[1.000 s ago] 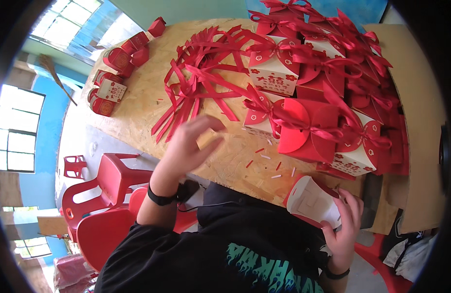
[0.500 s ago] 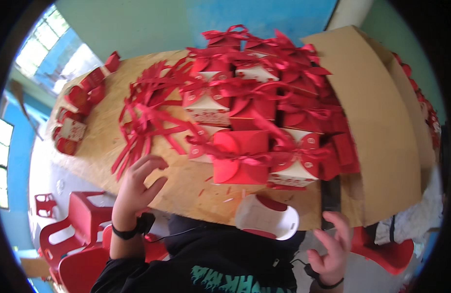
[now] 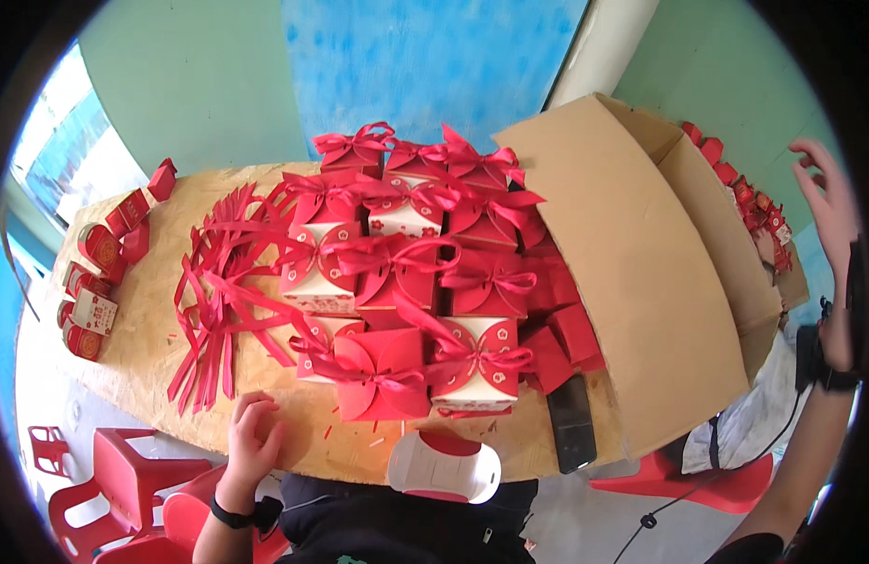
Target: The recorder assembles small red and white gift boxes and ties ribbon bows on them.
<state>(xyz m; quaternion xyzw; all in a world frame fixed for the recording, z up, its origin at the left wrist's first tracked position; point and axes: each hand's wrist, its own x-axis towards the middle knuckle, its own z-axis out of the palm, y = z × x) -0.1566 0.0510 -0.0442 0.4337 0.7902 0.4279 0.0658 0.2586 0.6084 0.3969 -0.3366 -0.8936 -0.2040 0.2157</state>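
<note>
While table (image 3: 138, 301) has carton (image 3: 632, 273) at right, open box (image 3: 425, 473) sits unattended at near edge: right hand (image 3: 828, 200) has left it, now raised beyond carton, fingers bent, seemingly empty; left hand (image 3: 250, 446) half-curled, holding nothing visible.

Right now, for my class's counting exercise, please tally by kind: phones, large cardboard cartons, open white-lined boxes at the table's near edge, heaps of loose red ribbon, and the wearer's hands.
Black phone: 1
Large cardboard carton: 1
Open white-lined box: 1
Heap of loose red ribbon: 1
Hands, left hand and right hand: 2
Total: 6
</note>
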